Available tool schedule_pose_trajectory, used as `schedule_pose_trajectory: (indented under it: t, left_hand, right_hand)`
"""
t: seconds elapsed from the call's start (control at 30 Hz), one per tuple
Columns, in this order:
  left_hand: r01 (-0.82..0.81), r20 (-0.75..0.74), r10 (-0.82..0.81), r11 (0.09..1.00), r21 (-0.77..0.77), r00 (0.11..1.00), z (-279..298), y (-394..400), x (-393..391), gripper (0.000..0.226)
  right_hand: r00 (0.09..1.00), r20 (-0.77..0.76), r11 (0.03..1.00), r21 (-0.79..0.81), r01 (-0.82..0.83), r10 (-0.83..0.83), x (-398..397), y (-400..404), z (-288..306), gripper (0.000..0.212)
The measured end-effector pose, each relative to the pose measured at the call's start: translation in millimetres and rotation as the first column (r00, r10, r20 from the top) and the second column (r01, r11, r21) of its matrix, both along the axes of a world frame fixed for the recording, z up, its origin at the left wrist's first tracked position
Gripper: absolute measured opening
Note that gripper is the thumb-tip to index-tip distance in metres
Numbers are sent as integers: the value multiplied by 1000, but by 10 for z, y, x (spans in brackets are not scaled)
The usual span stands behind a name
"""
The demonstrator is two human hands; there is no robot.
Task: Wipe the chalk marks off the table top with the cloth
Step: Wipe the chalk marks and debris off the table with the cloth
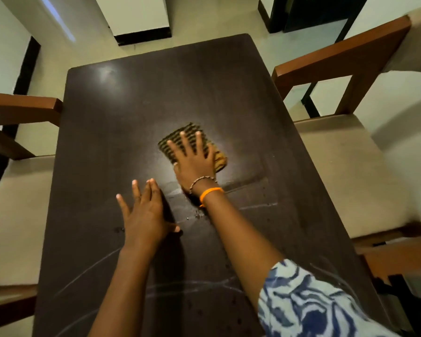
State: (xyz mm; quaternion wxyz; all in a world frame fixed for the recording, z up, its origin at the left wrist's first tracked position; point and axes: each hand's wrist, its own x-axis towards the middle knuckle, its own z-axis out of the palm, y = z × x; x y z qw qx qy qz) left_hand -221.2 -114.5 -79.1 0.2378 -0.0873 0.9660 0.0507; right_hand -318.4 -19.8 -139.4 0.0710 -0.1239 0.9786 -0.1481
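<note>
Flat right hand point(195, 158) half hides cloth point(192, 142), chalk marks point(88, 271) faint

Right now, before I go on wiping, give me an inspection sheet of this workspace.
Surface: dark wooden table top, glossy, with water droplets near the middle.
Job's things: striped cloth lies flat mid-table; faint chalk marks remain on the near part, more at the right.
Clutter: nothing seen.
Grippers: right hand pressed flat on the cloth, fingers spread; left hand flat on the bare table, empty.
Cables: nothing seen.
Surroundings: wooden chair at the right, another chair at the left, pale tiled floor beyond.
</note>
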Motion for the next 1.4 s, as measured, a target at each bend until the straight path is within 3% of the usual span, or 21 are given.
schedule_pose_trajectory:
  t: [0.1, 0.2, 0.33, 0.43, 0.57, 0.67, 0.83, 0.97, 1.03, 1.1, 1.23, 1.4]
  left_hand:
    - [13, 21, -12, 999, -31, 1000, -29, 16, 113, 112]
    - [37, 44, -36, 999, -22, 998, -71, 55, 205, 107]
    - [56, 66, -54, 998, -25, 996, -84, 42, 194, 108]
    - [63, 44, -63, 998, -9, 997, -90, 36, 193, 110]
    - [69, 22, -69, 998, -8, 997, -108, 37, 193, 110]
    - [62, -2, -62, 998, -1, 998, -128, 49, 198, 116]
    - [37, -36, -35, 998, 53, 999, -104, 81, 204, 124]
    - [24, -37, -22, 997, 68, 999, -114, 84, 208, 128]
    - [19, -29, -17, 997, 73, 999, -113, 71, 210, 130]
    - [25, -24, -23, 997, 67, 999, -103, 59, 203, 130]
    - [33, -28, -31, 996, 77, 999, -115, 50, 196, 129]
    - [46, -40, -42, 995, 94, 998, -172, 14, 210, 129]
  right_hand:
    - [983, -9, 982, -24, -185, 185, 219, -194, -8, 55]
    - [980, -63, 982, -15, -190, 189, 168, 172, -13, 54]
    - [991, -89, 994, 16, 104, -103, 93, 1140, -44, 55]
    - [909, -73, 911, 14, 413, -411, 130, 1774, -63, 55]
    - [827, -34, 827, 18, 561, -561, 197, 1584, -24, 57]
    - [881, -46, 882, 12, 471, -470, 375, 1051, -26, 59]
    - [999, -21, 997, -70, 31, -33, 920, 28, -20, 57]
    - [993, -61, 991, -78, -110, 106, 958, 305, -77, 56]
    - [997, -59, 998, -42, -54, 51, 881, 685, -87, 57]
    - [993, -56, 995, 15, 102, -101, 798, 1166, -87, 56]
    - [893, -41, 892, 43, 449, -448, 757, 1985, -41, 57]
    - [789, -41, 786, 71, 614, -613, 813, 1656, -14, 59]
